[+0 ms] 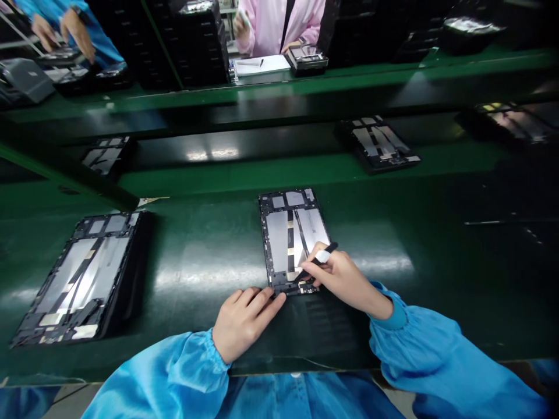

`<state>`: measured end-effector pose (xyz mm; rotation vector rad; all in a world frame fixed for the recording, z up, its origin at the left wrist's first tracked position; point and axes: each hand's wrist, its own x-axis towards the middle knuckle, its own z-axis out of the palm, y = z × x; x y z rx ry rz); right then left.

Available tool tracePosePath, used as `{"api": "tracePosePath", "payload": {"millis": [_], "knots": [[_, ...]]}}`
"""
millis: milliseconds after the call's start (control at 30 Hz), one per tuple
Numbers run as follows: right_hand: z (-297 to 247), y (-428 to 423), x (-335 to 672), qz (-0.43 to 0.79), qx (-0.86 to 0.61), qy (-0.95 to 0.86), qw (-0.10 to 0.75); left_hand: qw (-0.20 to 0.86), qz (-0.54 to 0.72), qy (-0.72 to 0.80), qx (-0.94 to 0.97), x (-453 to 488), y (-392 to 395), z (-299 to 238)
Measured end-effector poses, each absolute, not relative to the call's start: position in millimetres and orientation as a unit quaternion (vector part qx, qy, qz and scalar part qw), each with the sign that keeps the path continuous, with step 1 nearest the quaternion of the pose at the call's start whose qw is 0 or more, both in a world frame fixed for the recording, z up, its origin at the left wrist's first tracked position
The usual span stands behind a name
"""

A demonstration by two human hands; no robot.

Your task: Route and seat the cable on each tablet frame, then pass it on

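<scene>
My right hand pinches a black tool over a tablet near the front edge of the bench; left hand, loosely open, touches tablet's near left corner.

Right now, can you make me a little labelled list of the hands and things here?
Left hand: touching the near edge of a flat, rectangular black-and-silver device
Right hand: holding a thin black tool with a white band, over that device
Left side: another black-and-silver device
Surface: glossy dark green tabletop
Across: person in pink
</scene>
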<state>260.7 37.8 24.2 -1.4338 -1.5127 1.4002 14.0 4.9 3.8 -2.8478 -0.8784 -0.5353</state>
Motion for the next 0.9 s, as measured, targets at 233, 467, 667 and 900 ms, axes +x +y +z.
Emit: {"api": "tracePosePath", "payload": {"millis": [233, 467, 667, 900], "knots": [[22.5, 27.3, 273.9, 0.455, -0.533, -0.646, 0.303, 0.031, -0.182, -0.302, -0.935, 13.9, 6.7, 1.4], [16.8, 28.9, 270.1, 0.537, -0.527, -0.567, 0.335, 0.037, -0.193, -0.293, -0.936, 13.2, 6.3, -4.8], [16.1, 29.5, 269.8, 0.524, -0.532, -0.573, 0.339, 0.063, -0.181, -0.292, -0.937, 15.4, 7.4, -5.2], [15.4, 28.8, 270.7, 0.510, -0.528, -0.590, 0.337, 0.053, -0.165, -0.298, -0.939, 13.2, 6.8, -9.3]]}}
